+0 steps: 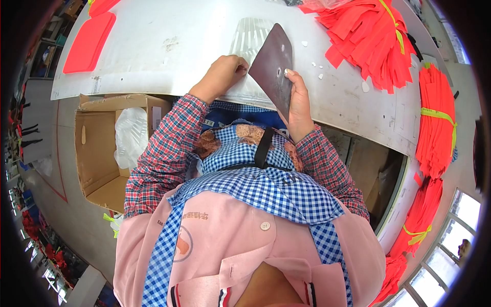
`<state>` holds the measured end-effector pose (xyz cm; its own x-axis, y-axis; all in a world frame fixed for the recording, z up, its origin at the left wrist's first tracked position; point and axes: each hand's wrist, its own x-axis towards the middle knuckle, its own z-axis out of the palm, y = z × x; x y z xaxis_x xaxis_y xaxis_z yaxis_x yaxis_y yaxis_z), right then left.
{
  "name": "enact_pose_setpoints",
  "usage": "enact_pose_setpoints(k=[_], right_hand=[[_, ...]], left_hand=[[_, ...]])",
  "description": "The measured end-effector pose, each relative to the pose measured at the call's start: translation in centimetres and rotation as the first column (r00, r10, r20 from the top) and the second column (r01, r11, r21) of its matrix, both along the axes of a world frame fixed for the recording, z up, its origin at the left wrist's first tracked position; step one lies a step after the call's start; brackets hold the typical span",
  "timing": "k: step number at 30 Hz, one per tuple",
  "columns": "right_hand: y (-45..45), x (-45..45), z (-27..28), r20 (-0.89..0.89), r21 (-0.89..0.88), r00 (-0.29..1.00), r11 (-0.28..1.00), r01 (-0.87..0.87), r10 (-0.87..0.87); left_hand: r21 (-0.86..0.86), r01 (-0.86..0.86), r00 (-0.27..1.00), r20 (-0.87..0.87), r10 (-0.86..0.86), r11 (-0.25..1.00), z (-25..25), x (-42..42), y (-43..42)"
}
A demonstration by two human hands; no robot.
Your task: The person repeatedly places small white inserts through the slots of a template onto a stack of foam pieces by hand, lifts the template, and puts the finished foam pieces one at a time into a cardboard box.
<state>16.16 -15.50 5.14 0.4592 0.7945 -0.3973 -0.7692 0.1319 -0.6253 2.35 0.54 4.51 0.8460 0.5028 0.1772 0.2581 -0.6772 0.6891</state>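
Head view: right hand [299, 105] grips dark sheet [272, 60], left hand [223, 75] curled alongside.

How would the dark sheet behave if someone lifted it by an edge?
Probably fairly stiff: the dark sheet extends beyond the right hand without obvious drooping. Likely light for its size, as its edge looks thin. It may be somewhat slippery, since its face looks mostly smooth.
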Motion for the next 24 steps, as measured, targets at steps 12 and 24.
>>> enact_pose_setpoints(k=[12,24], right_hand=[[-0.1,-0.4,-1.6,0.023,-0.084,1.0,0.996,0.018,-0.016],[0.0,-0.9,-2.2,0.055,-0.13,0.992,0.984,0.121,-0.114]], left_hand=[[0.285,0.084,0.994,-0.094,-0.06,0.955,2.0,-1.6,-4.3],[-0.444,-0.349,0.936,-0.129,0.327,0.825,4.1,-2.2,4.5]])
